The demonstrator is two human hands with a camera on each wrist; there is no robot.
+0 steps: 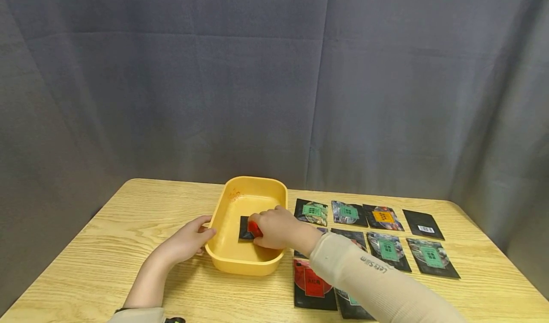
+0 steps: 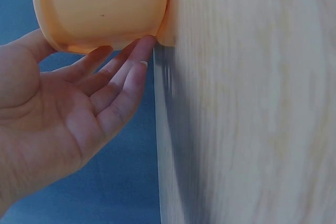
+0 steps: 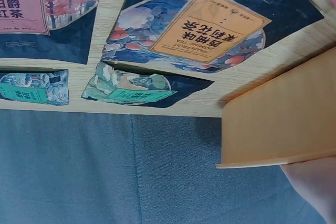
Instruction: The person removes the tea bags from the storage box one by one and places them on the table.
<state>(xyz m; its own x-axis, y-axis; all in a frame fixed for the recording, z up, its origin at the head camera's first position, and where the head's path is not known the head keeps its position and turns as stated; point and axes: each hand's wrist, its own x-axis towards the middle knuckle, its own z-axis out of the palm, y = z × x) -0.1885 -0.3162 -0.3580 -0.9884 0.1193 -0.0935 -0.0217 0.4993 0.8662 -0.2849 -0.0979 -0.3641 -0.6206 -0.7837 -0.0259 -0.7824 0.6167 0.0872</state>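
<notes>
A yellow plastic tub (image 1: 233, 266) stands on the table, with orange-red smudges inside its far wall. My left hand (image 1: 185, 239) holds the tub's left side, thumb at the rim and fingers against the outer wall; in the left wrist view the hand (image 2: 68, 108) shows its palm, fingertips at the tub's wall (image 2: 105, 3). Inside the tub, my right hand (image 1: 279, 227) grips a black tea pouch (image 1: 245, 229) with a red panel, low near the floor. The fingers cover much of that pouch. In the right wrist view the tub's wall (image 3: 278, 114) hides most of this hand.
Several flat black tea pouches lie in rows right of the tub, among them one with an orange label (image 1: 383, 217), a red one (image 1: 314, 285) and a face-down one (image 1: 423, 224) with a barcode. My right sleeve (image 1: 369, 270) passes over some. A grey curtain (image 1: 257, 85) hangs behind the table.
</notes>
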